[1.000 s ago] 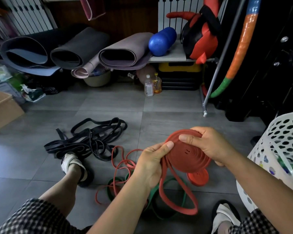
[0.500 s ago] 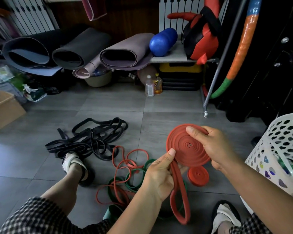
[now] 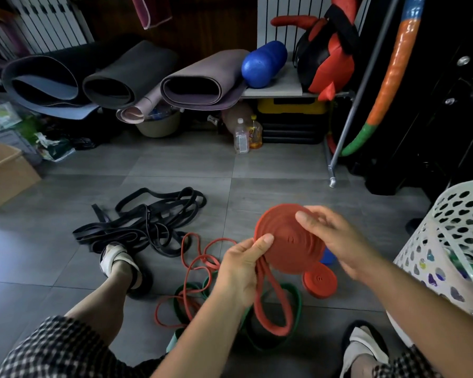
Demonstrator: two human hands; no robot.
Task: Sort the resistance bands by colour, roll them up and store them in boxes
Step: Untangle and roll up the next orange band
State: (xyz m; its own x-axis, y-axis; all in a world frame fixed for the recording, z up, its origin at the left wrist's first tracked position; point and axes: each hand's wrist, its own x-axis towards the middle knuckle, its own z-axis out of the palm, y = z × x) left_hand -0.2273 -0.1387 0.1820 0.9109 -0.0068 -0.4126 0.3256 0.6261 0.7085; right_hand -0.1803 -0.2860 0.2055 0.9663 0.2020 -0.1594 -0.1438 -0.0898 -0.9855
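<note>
Left hand [image 3: 239,271] pinches lower-left edge of red band coil [image 3: 287,241], thumb on its face. Loose tail [image 3: 273,309] hangs below, over green band [image 3: 295,298] on floor. Right hand [image 3: 336,238], a bit blurred, grips coil's upper right. Small red roll [image 3: 320,282] on tiles beneath. Thin red bands [image 3: 194,268] left, black bands pile [image 3: 148,222] farther back.

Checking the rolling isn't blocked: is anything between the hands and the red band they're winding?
Nothing visible. The left hand grips the loose tail beside the red roll; the right hand holds the roll's rim.
</note>
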